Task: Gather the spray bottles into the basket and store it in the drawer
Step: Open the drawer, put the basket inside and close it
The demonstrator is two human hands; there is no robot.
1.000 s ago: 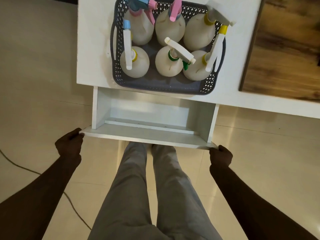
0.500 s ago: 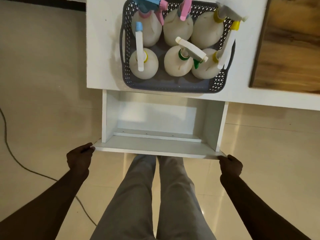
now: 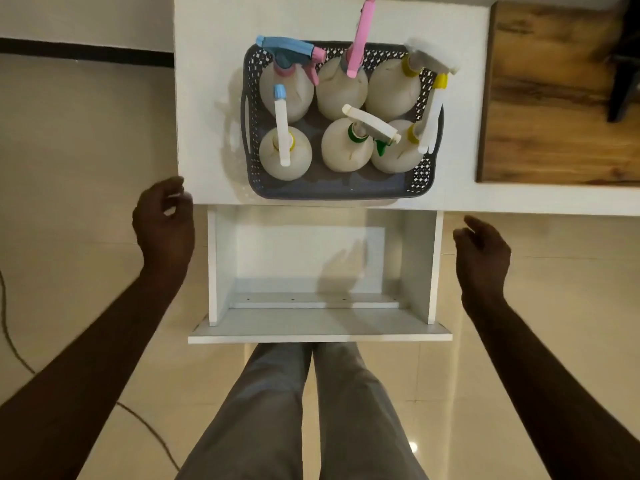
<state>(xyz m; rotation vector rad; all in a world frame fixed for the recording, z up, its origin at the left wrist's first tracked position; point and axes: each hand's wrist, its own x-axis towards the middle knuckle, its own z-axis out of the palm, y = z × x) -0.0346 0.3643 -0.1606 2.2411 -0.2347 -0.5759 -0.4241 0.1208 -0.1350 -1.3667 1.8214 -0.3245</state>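
Observation:
A grey perforated basket [image 3: 332, 192] stands on the white tabletop [image 3: 207, 98] near its front edge. Several white spray bottles [image 3: 285, 154] with blue, pink, green and yellow trigger heads stand inside it. Below the table edge a white drawer [image 3: 320, 329] is pulled out, with nothing inside. My left hand [image 3: 164, 223] hovers left of the drawer, near the table corner, fingers loosely curled and holding nothing. On the drawer's right side my right hand [image 3: 481, 252] hangs in the air, fingers apart and empty. Both hands are below the basket and apart from it.
A dark wooden board [image 3: 561, 98] lies on the table to the right of the basket. My legs in grey trousers [image 3: 304, 410] stand just in front of the drawer. A thin cable [image 3: 20, 358] runs across the tiled floor at the left.
Both hands have let go of the drawer's front corners and risen towards the table, one on each side of the drawer. The drawer stays pulled out.

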